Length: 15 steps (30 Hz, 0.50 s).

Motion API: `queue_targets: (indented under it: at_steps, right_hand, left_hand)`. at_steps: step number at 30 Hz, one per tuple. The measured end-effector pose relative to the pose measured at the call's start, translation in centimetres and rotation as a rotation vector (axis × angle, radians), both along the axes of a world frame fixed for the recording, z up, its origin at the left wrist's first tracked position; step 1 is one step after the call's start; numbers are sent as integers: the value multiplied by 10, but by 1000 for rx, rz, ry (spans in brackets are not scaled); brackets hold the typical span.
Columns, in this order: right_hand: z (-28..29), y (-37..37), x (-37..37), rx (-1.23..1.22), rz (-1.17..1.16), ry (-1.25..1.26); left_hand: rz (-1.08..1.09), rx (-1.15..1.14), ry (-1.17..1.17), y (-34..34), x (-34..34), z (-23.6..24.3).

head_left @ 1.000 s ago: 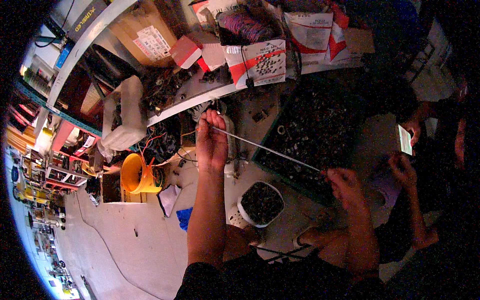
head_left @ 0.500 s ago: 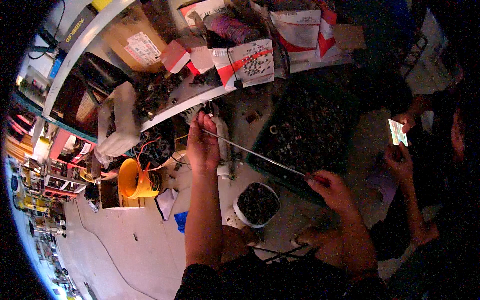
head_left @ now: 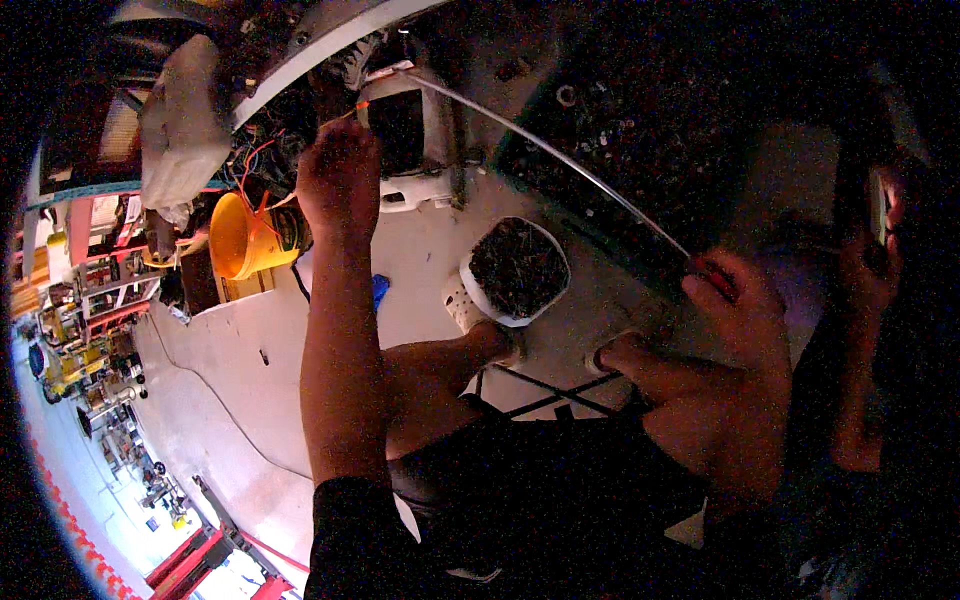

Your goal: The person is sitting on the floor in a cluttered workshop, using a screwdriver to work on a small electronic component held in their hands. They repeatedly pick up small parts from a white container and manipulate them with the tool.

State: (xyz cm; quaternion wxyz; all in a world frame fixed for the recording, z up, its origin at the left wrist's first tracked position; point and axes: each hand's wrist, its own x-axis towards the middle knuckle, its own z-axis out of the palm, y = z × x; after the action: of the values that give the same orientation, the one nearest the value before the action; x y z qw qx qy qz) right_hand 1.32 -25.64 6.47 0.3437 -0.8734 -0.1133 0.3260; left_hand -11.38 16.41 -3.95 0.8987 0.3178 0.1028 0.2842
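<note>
My right hand is closed around the red handle of a long thin metal rod. The rod slants up and left across a dark green tray of small dark pieces, and its far end lies by the shelf edge. My left hand, apart from the rod, is a closed fist near tangled wires under the shelf. A small orange tip shows just above this fist; whether the fingers hold it is unclear. Between my feet and the tray stands a white bucket filled with dark scraps.
The pale shelf edge crosses the upper left, with a greyish box beside it. A yellow bucket lies tipped left of my forearm. Another person's hand holds a phone at right. A cable runs over the floor.
My left hand has let go of the rod's far end and closed into a fist beside it. The view has tilted down, so the boxes on the shelf have left the picture.
</note>
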Motion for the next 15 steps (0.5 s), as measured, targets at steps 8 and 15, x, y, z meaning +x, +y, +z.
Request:
queue_targets:
  at_steps: [8, 15]
  right_hand:
    - [8, 5, 3, -52, 136, -155]
    - [-24, -12, 1, -2, 326, -28]
  left_hand:
    - [1, -281, 459, -86, -3, -68]
    - [19, -74, 859, -123, -40, -148]
